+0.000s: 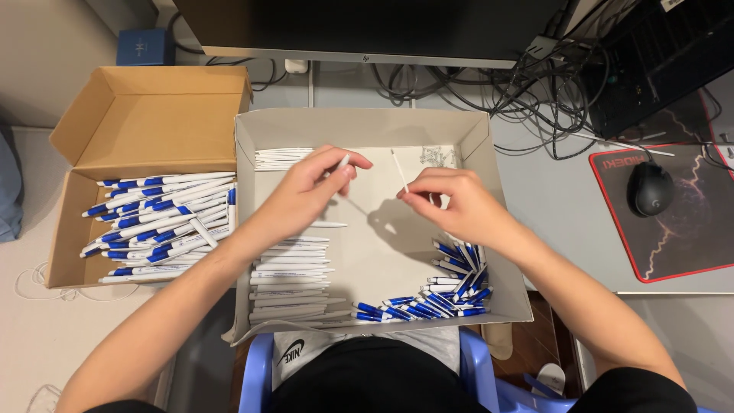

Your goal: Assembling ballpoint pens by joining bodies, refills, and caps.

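Observation:
My left hand (317, 183) pinches a short white pen barrel (343, 161) over the grey cardboard tray (359, 122). Just to its right, my right hand (451, 200) holds a thin white refill (399, 170) upright between the fingertips. The two hands are close together but apart. Below the left hand lies a stack of white pen barrels (290, 279). A heap of blue pen parts (443, 294) fills the tray's near right corner. More white refills (281, 158) lie at the tray's far left.
A brown cardboard box (145, 115) on the left holds several finished blue-and-white pens (164, 222). A monitor (367, 27), tangled cables (535, 84), and a black mouse (650, 187) on a red-edged pad (673, 222) lie beyond and to the right.

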